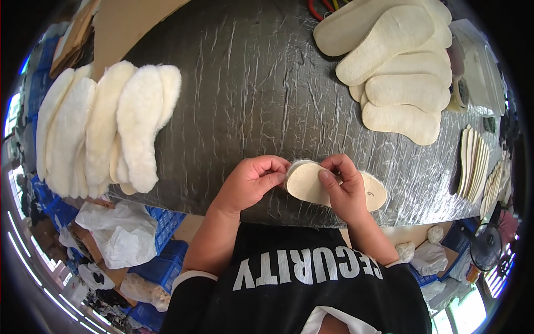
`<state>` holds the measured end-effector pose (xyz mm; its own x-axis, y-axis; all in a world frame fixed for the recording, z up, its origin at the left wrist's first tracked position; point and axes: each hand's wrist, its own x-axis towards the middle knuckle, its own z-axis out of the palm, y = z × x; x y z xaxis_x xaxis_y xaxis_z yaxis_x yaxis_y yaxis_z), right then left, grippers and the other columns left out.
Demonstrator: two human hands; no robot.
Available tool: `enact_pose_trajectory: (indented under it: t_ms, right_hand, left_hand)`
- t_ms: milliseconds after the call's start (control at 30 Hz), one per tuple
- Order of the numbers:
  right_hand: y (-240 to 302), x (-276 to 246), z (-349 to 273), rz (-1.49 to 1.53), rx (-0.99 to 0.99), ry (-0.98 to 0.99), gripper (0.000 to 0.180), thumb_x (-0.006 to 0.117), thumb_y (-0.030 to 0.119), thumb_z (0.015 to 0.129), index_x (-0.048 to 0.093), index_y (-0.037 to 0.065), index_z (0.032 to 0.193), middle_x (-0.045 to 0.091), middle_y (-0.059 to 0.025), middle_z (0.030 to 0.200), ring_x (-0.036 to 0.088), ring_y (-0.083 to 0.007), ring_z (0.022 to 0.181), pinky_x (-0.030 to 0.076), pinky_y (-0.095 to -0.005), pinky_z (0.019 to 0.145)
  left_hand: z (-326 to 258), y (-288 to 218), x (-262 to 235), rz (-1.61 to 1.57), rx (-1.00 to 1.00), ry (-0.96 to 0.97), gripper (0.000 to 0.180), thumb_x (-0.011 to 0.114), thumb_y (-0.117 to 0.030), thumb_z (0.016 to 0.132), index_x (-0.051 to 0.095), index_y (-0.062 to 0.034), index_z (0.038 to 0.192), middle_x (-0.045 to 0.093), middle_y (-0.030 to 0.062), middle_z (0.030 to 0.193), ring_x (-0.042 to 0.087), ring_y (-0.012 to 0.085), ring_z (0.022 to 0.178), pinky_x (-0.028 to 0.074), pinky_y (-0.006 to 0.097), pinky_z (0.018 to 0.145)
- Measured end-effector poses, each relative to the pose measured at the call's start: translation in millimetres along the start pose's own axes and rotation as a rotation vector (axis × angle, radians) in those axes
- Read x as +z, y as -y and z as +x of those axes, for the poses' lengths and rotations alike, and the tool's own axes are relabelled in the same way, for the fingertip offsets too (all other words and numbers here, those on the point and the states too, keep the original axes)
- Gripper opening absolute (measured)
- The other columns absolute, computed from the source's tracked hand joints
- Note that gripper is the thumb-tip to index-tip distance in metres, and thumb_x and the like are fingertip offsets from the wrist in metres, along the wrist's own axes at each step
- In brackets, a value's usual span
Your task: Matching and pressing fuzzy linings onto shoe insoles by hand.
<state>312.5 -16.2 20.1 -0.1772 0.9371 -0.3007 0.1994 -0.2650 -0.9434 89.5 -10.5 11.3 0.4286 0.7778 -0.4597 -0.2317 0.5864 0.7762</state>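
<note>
Two hands meet at the lower centre of the frame: our left hand (253, 181) and right hand (344, 186) both pinch the heel end of a cream insole (311, 183), fingers closed on its fleecy rim. We judge we are pressing the layers together; next comes working along the edge. The table (250, 100) edge lies just below; open room lies above, between the fleece insoles (105, 128) and the flat insole stack (400, 67).
</note>
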Motion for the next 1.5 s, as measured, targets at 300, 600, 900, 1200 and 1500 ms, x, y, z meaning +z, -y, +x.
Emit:
enact_pose_trajectory:
  t_ms: [300,600,900,1200,1500]
  right_hand:
    - [1,0,0,0.01,0.022,-0.007,0.009,0.062,0.006,0.087,0.058,0.003,0.094,0.057,-0.0047,0.083,0.054,-0.0144,0.078,0.045,-0.0279,0.072]
    - [-3,1,-1,-0.025,0.011,-0.026,0.011,0.064,0.005,0.085,0.058,0.003,0.094,0.058,-0.0069,0.085,0.055,-0.0191,0.078,0.045,-0.0306,0.072]
    - [-8,10,-2,-0.221,-0.213,-0.126,0.019,0.068,0.004,0.079,0.053,0.004,0.09,0.058,-0.0096,0.082,0.055,-0.0274,0.072,0.044,-0.0369,0.067]
    - [-18,24,-2,-0.451,-0.466,-0.1,0.033,0.074,0.011,0.07,0.051,0.007,0.093,0.059,-0.0077,0.083,0.054,-0.0283,0.072,0.04,-0.0397,0.066]
    - [-19,-22,-7,-0.643,-0.408,-0.139,0.04,0.075,0.015,0.067,0.055,0.007,0.101,0.059,-0.0072,0.099,0.055,-0.0287,0.091,0.039,-0.0424,0.081]
  left_hand:
    - [1,-2,5,0.032,0.033,0.014,0.006,0.056,0.002,0.09,0.06,0.0039,0.094,0.064,0.0076,0.102,0.057,0.0109,0.089,0.047,0.025,0.082]
    - [-3,-6,7,0.043,0.057,0.021,0.006,0.056,0.001,0.09,0.06,0.0041,0.093,0.064,0.0074,0.102,0.057,0.0105,0.086,0.047,0.025,0.079]
    - [-9,-2,9,0.042,0.1,0.021,0.014,0.054,-0.004,0.092,0.055,0.004,0.104,0.062,0.0085,0.101,0.058,0.0116,0.088,0.049,0.026,0.08]
    - [-19,-1,3,-0.085,-0.023,0.03,0.047,0.062,-0.002,0.084,0.041,0.0012,0.125,0.056,0.0098,0.111,0.055,0.0128,0.099,0.045,0.027,0.085]
    - [-15,13,0,0.515,-0.047,-0.215,0.025,0.065,0.001,0.084,0.055,0.0013,0.108,0.062,0.0028,0.095,0.058,0.0079,0.087,0.048,0.023,0.077]
